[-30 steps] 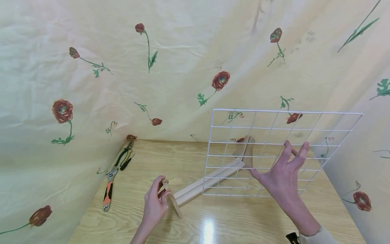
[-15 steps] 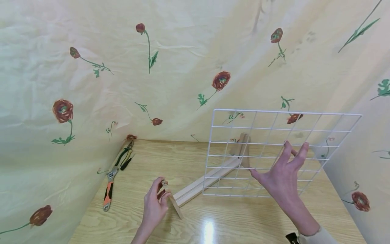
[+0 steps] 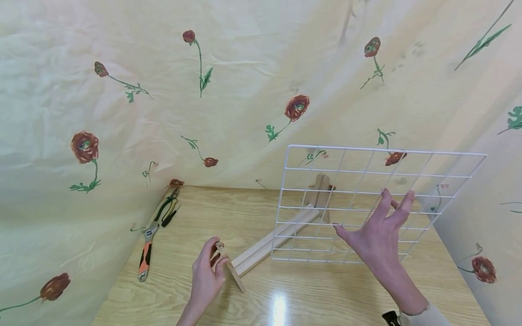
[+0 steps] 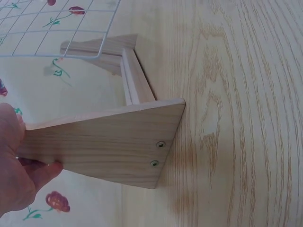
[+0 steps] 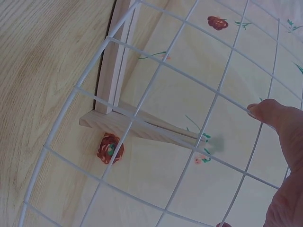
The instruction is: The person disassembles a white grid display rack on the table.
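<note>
The left hand (image 3: 206,273) pinches one wooden stand's (image 3: 257,252) left end; the right hand (image 3: 379,235), fingers spread, grips one wire grid (image 5: 218,92). One wrench (image 3: 146,255) lies on the desk (image 3: 159,301).

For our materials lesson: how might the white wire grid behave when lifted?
The white wire grid is probably stiff: it spans beyond the right hand without visible sag. It's likely light for its size: thin wires, open gaps.

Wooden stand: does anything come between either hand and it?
For the right hand, yes: the white wire grid it holds crosses in front of the stand's far end board in the right wrist view. Nothing visible blocks the left hand, which grips the near end board directly.
</note>
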